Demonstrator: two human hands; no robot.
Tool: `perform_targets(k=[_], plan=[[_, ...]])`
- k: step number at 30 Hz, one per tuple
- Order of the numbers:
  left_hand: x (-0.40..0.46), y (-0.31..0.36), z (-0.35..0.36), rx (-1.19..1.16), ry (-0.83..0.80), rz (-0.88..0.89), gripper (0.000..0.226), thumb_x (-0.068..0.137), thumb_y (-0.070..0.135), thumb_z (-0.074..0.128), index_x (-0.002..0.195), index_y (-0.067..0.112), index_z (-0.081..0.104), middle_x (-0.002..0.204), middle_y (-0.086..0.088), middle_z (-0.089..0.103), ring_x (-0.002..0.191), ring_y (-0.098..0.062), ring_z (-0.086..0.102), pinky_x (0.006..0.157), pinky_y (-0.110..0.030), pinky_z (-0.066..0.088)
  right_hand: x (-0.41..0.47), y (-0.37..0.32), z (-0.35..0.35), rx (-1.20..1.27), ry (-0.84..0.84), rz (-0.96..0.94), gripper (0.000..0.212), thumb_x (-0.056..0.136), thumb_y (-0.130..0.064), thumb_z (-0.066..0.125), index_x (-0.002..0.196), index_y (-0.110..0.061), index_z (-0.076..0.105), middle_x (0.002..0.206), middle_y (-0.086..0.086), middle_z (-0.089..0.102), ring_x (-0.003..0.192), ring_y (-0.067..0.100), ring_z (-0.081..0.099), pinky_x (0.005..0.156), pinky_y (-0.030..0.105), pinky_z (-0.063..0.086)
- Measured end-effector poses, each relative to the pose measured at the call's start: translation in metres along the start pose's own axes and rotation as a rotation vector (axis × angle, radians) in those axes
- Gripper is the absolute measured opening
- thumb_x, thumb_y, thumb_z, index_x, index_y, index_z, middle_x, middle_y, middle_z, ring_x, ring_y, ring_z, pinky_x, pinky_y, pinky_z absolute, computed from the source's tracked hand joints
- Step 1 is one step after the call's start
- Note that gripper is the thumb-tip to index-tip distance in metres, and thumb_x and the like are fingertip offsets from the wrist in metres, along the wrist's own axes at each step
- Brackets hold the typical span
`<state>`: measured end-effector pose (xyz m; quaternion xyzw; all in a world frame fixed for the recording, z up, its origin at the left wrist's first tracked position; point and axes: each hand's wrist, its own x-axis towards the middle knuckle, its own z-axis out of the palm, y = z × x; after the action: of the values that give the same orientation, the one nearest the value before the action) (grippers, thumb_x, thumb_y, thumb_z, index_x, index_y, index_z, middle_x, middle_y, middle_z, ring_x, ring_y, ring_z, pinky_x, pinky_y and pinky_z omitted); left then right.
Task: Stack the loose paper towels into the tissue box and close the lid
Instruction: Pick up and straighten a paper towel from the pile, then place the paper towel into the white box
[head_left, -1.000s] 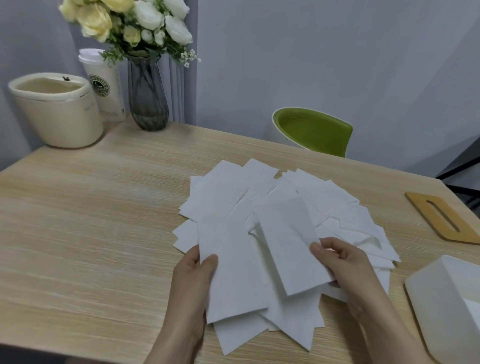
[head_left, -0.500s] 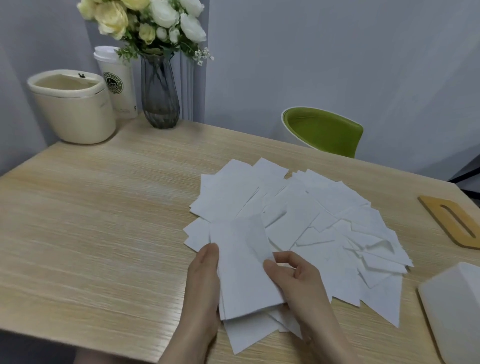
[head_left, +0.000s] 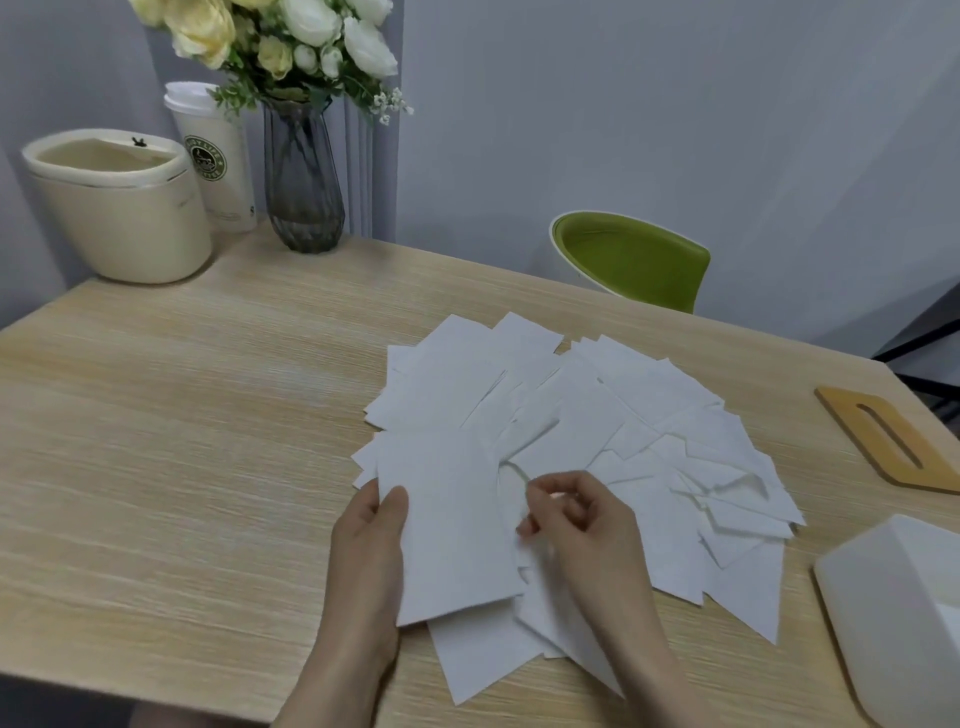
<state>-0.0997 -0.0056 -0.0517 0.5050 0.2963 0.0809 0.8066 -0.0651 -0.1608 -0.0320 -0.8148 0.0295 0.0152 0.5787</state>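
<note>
Resting under left hand (head_left: 371, 525) thumb: gathered paper towels (head_left: 452, 525) (right hand (head_left: 576, 514) just beside)

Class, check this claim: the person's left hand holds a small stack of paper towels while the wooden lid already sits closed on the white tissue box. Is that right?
Not quite. The head view shows the left hand holding the stack of paper towels, but the wooden lid lies on the table, apart from the white tissue box.

Pale grey walls (head_left: 675, 104) enclose a light wood-grain table (head_left: 182, 441). A green chair (head_left: 639, 260) stands behind its far edge.
</note>
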Motion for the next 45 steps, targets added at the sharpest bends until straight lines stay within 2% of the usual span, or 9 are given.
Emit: perform_targets(k=[4, 9, 14, 22, 27, 30, 34, 38, 45], plan=[[0.003, 0.007, -0.009, -0.003, 0.022, 0.019, 0.027, 0.099, 0.01, 0.049, 0.086, 0.021, 0.07, 0.079, 0.003, 0.076, 0.066, -0.01, 0.07, 0.068, -0.033, 0.05, 0.026, 0.001, -0.014, -0.231, 0.064, -0.143, 0.013, 0.087, -0.022, 0.064, 0.088, -0.035, 0.065, 0.085, -0.018, 0.065, 0.07, 0.001, 0.051, 0.067, 0.023, 0.039], [0.003, 0.008, -0.011, -0.007, 0.023, 0.032, 0.025, 0.098, 0.009, 0.049, 0.089, 0.021, 0.069, 0.081, 0.002, 0.076, 0.07, -0.014, 0.07, 0.067, -0.034, 0.051, 0.044, -0.004, -0.016, -0.438, 0.012, -0.245, 0.025, 0.089, -0.015, 0.062, 0.112, -0.025, 0.062, 0.108, -0.015, 0.058, 0.108, 0.011, 0.045, 0.092, 0.027, 0.039], [0.0, 0.007, -0.001, -0.027, 0.021, 0.055, 0.023, 0.099, 0.009, 0.048, 0.093, 0.019, 0.069, 0.085, 0.003, 0.077, 0.07, -0.008, 0.071, 0.06, -0.028, 0.049, 0.021, -0.013, -0.006, -0.239, -0.144, -0.19, 0.019, 0.094, -0.029, 0.056, 0.109, -0.035, 0.064, 0.099, -0.016, 0.068, 0.093, -0.004, 0.056, 0.074, 0.004, 0.036], [-0.011, 0.0, 0.029, 0.038, -0.1, 0.106, 0.022, 0.099, 0.014, 0.048, 0.111, 0.025, 0.063, 0.098, 0.004, 0.076, 0.089, -0.015, 0.073, 0.072, -0.034, 0.055, -0.01, -0.006, 0.005, -0.043, -0.256, -0.099, 0.048, 0.1, -0.024, 0.045, 0.141, -0.044, 0.03, 0.13, -0.042, 0.035, 0.116, -0.03, 0.032, 0.096, 0.0, 0.027], [-0.017, -0.008, 0.044, 0.091, -0.146, 0.136, 0.03, 0.096, 0.006, 0.051, 0.119, 0.021, 0.062, 0.105, 0.004, 0.074, 0.093, -0.013, 0.071, 0.074, -0.029, 0.057, -0.012, -0.002, -0.003, -0.115, -0.265, -0.123, 0.055, 0.1, -0.022, 0.043, 0.144, -0.044, 0.02, 0.129, -0.048, 0.023, 0.121, -0.031, 0.023, 0.093, -0.007, 0.019], [-0.02, -0.009, 0.053, 0.064, -0.118, 0.155, 0.031, 0.095, 0.003, 0.051, 0.117, 0.021, 0.063, 0.102, 0.005, 0.074, 0.092, -0.012, 0.071, 0.068, -0.023, 0.056, -0.014, -0.004, -0.016, -0.041, -0.211, -0.134, 0.06, 0.096, -0.023, 0.053, 0.139, -0.052, 0.024, 0.117, -0.046, 0.047, 0.112, -0.025, 0.042, 0.089, -0.003, 0.031], [-0.024, -0.005, 0.071, -0.046, -0.034, 0.146, 0.026, 0.095, 0.004, 0.05, 0.116, 0.016, 0.061, 0.108, -0.006, 0.071, 0.1, -0.025, 0.068, 0.09, -0.047, 0.055, -0.022, 0.0, -0.035, 0.183, -0.081, -0.12, 0.068, 0.083, -0.019, 0.07, 0.132, -0.056, 0.041, 0.088, -0.011, 0.063, 0.076, 0.008, 0.057, 0.073, 0.012, 0.046], [-0.038, -0.009, 0.095, -0.169, -0.081, 0.1, 0.031, 0.095, 0.005, 0.049, 0.122, 0.019, 0.057, 0.112, -0.005, 0.071, 0.105, -0.026, 0.067, 0.096, -0.052, 0.051, -0.034, 0.006, -0.041, 0.33, -0.032, -0.05, 0.052, 0.07, -0.025, 0.073, 0.118, -0.043, 0.063, 0.065, 0.007, 0.047, 0.063, 0.015, 0.049, 0.067, 0.014, 0.045], [-0.036, -0.013, 0.105, 0.006, -0.271, 0.211, 0.052, 0.088, 0.005, 0.062, 0.123, 0.043, 0.053, 0.092, 0.022, 0.07, 0.078, -0.005, 0.068, 0.06, -0.02, 0.053, -0.03, 0.004, -0.103, 0.162, 0.056, -0.095, 0.037, 0.09, -0.003, 0.059, 0.095, -0.036, 0.074, 0.062, -0.016, 0.054, 0.061, 0.007, 0.045, 0.058, 0.01, 0.038]])
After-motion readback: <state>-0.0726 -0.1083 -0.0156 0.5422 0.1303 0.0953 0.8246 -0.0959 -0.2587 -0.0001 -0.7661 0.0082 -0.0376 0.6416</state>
